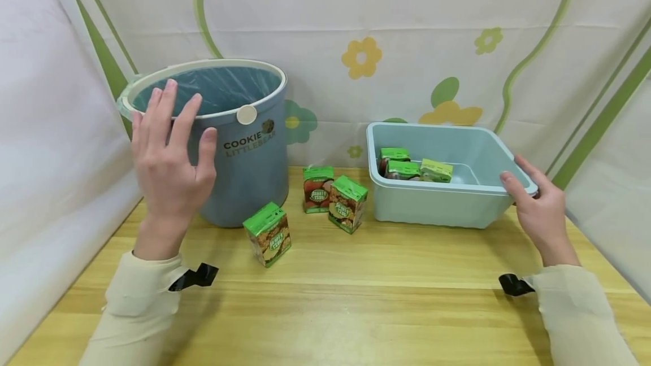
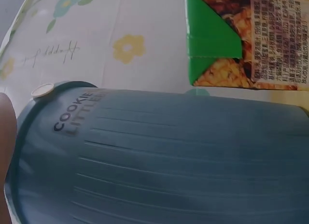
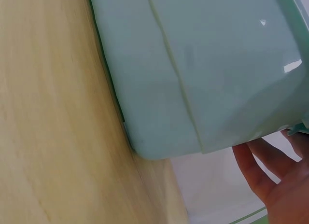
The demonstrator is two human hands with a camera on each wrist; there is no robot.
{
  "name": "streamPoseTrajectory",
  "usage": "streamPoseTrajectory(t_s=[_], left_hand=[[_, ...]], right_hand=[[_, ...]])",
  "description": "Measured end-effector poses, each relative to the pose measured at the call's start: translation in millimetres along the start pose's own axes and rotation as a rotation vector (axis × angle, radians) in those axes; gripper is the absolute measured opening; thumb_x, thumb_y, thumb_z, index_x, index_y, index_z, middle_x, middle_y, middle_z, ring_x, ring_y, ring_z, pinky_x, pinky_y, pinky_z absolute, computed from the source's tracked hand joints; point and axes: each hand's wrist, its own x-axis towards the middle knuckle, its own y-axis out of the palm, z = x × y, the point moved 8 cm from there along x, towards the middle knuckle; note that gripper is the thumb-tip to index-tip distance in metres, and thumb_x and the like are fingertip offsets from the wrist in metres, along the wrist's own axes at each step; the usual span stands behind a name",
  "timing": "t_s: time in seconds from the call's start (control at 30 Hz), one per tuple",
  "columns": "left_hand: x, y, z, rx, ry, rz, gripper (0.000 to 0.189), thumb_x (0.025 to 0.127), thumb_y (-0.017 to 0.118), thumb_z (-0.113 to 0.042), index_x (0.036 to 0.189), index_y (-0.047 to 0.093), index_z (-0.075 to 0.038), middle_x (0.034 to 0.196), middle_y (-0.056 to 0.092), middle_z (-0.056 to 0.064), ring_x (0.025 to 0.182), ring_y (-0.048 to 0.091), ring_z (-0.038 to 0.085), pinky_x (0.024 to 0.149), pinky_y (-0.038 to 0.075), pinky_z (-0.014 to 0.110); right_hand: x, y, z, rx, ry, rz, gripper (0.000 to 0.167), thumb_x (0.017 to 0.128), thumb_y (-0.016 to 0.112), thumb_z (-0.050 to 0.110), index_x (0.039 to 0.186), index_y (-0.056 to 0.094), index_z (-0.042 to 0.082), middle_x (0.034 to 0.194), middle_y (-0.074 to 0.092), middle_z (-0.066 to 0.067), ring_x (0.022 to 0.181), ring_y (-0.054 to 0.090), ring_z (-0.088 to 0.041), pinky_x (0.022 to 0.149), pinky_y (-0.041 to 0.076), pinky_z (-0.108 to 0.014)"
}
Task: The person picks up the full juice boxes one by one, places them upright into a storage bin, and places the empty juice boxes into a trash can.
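Note:
A light green plastic basin (image 1: pixel 432 205) sits at the right of the table. My right hand (image 1: pixel 546 213) grips its right end, with the thumb over the rim and the fingers on the outer wall; the right wrist view shows those fingers (image 3: pixel 256 173) against the wall. Inside are several small juice boxes (image 1: pixel 404 169) with green tops. My left hand (image 1: pixel 170 168) is raised in front of a blue bin (image 1: pixel 244 179), fingers spread and holding nothing; whether it touches the bin's rim, I cannot tell. Closest to it on the table stands a juice box (image 1: pixel 268 234), large in the left wrist view.
Between bin and basin stand two more juice boxes, one with a red front (image 1: pixel 317 191) and one turned at an angle (image 1: pixel 348 204). A clear plastic liner (image 1: pixel 229 86) lines the bin. Behind everything hangs a white flowered curtain (image 1: pixel 325 10), close to the wooden table's (image 1: pixel 346 309) back edge.

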Motion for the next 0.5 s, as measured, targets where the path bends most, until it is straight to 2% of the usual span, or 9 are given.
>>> streamPoseTrajectory(t_s=[0.1, 0.23, 0.27, 0.33, 0.37, 0.4, 0.43, 0.47, 0.5], left_hand=[[-2.0, 2.5, 4.4, 0.006, 0.008, 0.017, 0.038, 0.106, 0.058, -0.024, 0.138, 0.07, -0.007, 0.158, 0.057, 0.016, 0.153, 0.047, 0.039, 0.132, 0.019, 0.061], [-2.9, 3.3, 9.1, 0.01, 0.012, 0.019, 0.035, 0.107, 0.058, -0.019, 0.138, 0.07, -0.007, 0.158, 0.057, 0.017, 0.153, 0.047, 0.039, 0.132, 0.019, 0.062], [-2.7, 3.2, 9.9, 0.009, 0.011, 0.015, 0.035, 0.107, 0.059, -0.019, 0.137, 0.07, -0.007, 0.157, 0.058, 0.017, 0.153, 0.047, 0.039, 0.132, 0.019, 0.062], [-2.4, 3.0, 10.8, 0.0, 0.007, 0.001, 0.035, 0.106, 0.061, -0.019, 0.137, 0.071, -0.007, 0.155, 0.059, 0.016, 0.153, 0.047, 0.039, 0.132, 0.019, 0.061], [-2.2, 3.0, 11.0, -0.006, 0.005, -0.008, 0.035, 0.105, 0.062, -0.019, 0.136, 0.071, -0.007, 0.154, 0.061, 0.016, 0.152, 0.048, 0.039, 0.132, 0.02, 0.061], [-2.3, 3.2, 11.0, -0.011, 0.005, -0.02, 0.035, 0.104, 0.063, -0.018, 0.136, 0.071, -0.007, 0.153, 0.062, 0.016, 0.151, 0.049, 0.039, 0.132, 0.02, 0.061], [-2.5, 3.5, 10.8, -0.017, 0.005, -0.031, 0.034, 0.103, 0.064, -0.018, 0.135, 0.072, -0.007, 0.151, 0.064, 0.016, 0.15, 0.05, 0.039, 0.132, 0.02, 0.061], [-2.7, 3.9, 10.5, -0.023, 0.005, -0.042, 0.034, 0.103, 0.065, -0.017, 0.134, 0.073, -0.006, 0.148, 0.065, 0.016, 0.149, 0.051, 0.039, 0.132, 0.021, 0.061], [-3.1, 4.3, 10.4, -0.028, 0.005, -0.052, 0.034, 0.102, 0.066, -0.017, 0.133, 0.073, -0.006, 0.147, 0.067, 0.016, 0.148, 0.053, 0.039, 0.132, 0.021, 0.061]], right_hand=[[0.5, 1, 0, -0.008, 0.002, 0.0, 0.063, 0.105, 0.065, 0.04, 0.163, 0.044, 0.031, 0.118, 0.052, 0.029, 0.078, 0.053, 0.006, 0.063, 0.046, -0.009], [1.5, 0, 5, -0.055, 0.008, 0.009, 0.065, 0.103, 0.067, 0.044, 0.163, 0.045, 0.031, 0.093, 0.053, 0.02, 0.062, 0.046, -0.001, 0.055, 0.041, -0.018], [1.7, 0, 7, -0.077, 0.009, 0.011, 0.066, 0.102, 0.068, 0.046, 0.162, 0.045, 0.031, 0.092, 0.052, 0.019, 0.061, 0.044, -0.003, 0.054, 0.04, -0.021], [1.9, 0, 11, -0.132, 0.016, 0.023, 0.069, 0.101, 0.067, 0.051, 0.163, 0.042, 0.034, 0.104, 0.067, 0.01, 0.08, 0.061, -0.007, 0.061, 0.041, -0.017], [2.0, 1, 13, -0.156, 0.021, 0.031, 0.071, 0.1, 0.067, 0.053, 0.164, 0.04, 0.037, 0.124, 0.07, 0.008, 0.1, 0.068, -0.012, 0.074, 0.048, -0.018], [1.8, 3, 17, -0.186, 0.011, 0.038, 0.073, 0.1, 0.067, 0.055, 0.165, 0.037, 0.039, 0.149, 0.063, 0.007, 0.124, 0.065, -0.018, 0.091, 0.052, -0.021], [1.2, 4, 23, -0.208, -0.005, 0.04, 0.074, 0.1, 0.067, 0.056, 0.165, 0.036, 0.04, 0.165, 0.049, 0.007, 0.144, 0.054, -0.024, 0.108, 0.049, -0.029], [0.2, 6, 30, -0.224, -0.026, 0.04, 0.074, 0.1, 0.067, 0.056, 0.165, 0.034, 0.042, 0.174, 0.033, 0.009, 0.159, 0.037, -0.028, 0.122, 0.041, -0.039], [-1.2, 9, 38, -0.234, -0.053, 0.035, 0.074, 0.1, 0.067, 0.055, 0.165, 0.034, 0.043, 0.176, 0.025, 0.009, 0.166, 0.021, -0.031, 0.13, 0.03, -0.049]])
